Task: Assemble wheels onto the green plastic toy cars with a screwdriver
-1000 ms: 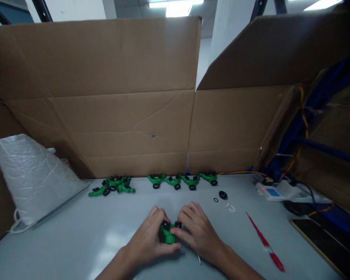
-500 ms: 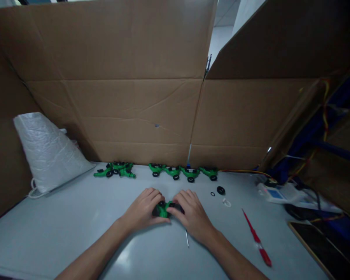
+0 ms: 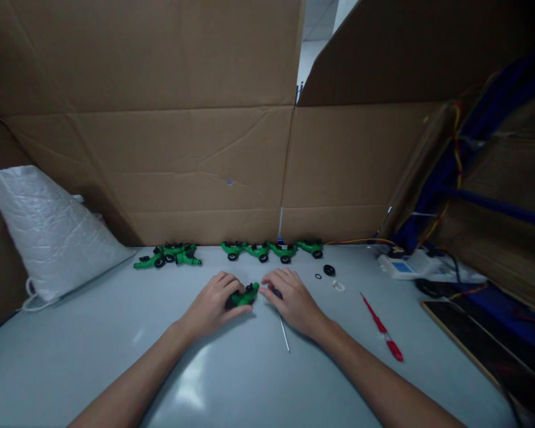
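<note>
My left hand is closed around a small green fitting with black parts; the fingers cover its left end, while its narrow green tip points up and right. Close by on the right, my right hand has its fingers curled over a dark handle. A thin metal shaft runs from under that hand towards me, in line with the handle, like a screwdriver. The right fingertips are beside the fitting's tip; whether they touch it I cannot tell.
Several green fittings with black rings line the cardboard wall. On the right lie a black ring, a small O-ring, a white ring, a red screwdriver and a power strip. A white bag stands left.
The right hand has come off the fitting's right end, baring its green tip. The fitting is now tilted up to the right in the left hand. The whole view has shifted slightly.
</note>
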A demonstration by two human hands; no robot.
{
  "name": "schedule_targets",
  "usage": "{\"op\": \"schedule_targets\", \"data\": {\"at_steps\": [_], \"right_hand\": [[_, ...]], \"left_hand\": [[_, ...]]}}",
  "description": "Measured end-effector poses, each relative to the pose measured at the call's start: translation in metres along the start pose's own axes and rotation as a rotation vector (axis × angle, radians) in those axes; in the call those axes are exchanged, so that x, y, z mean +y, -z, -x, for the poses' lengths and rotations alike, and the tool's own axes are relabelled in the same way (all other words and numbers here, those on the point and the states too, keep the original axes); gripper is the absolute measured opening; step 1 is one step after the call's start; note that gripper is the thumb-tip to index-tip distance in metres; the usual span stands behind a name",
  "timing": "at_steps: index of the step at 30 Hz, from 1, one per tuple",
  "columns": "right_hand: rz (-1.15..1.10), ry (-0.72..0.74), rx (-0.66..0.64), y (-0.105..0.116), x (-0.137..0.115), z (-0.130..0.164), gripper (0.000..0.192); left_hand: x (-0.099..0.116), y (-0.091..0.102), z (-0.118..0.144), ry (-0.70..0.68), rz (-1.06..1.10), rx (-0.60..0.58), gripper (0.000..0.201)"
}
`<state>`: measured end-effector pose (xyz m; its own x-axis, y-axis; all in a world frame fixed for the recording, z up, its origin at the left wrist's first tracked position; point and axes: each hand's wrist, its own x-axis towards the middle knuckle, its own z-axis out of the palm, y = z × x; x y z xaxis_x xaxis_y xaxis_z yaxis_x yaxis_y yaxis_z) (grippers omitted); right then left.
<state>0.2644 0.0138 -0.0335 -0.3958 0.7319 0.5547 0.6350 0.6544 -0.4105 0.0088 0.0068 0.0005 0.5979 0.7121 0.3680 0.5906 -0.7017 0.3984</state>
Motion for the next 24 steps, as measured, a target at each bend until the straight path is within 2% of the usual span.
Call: {"op": "schedule_targets", "data": {"at_steps": [7,12,19,24], "right_hand": [[-0.037,-0.196,0.170,0.010,0.028,-0.004,0.024],[-0.058,-0.330,0.251,0.014,0.036,-0.005,0.029],[-0.003,-0.319,0.341,0.020,0.037,-0.003,0.032],[0.007,-0.316,0.328,0.021,0.044,-0.003,0.033]], "left_hand": [[-0.007,0.004,0.003,0.026,0.023,-0.013,0.036],[-0.007,0.007,0.006,0.036,0.029,-0.027,0.033],[-0.009,0.007,0.005,0.085,0.037,0.014,0.026],[-0.012,0.007,0.005,0.109,0.061,0.031,0.028]]}}
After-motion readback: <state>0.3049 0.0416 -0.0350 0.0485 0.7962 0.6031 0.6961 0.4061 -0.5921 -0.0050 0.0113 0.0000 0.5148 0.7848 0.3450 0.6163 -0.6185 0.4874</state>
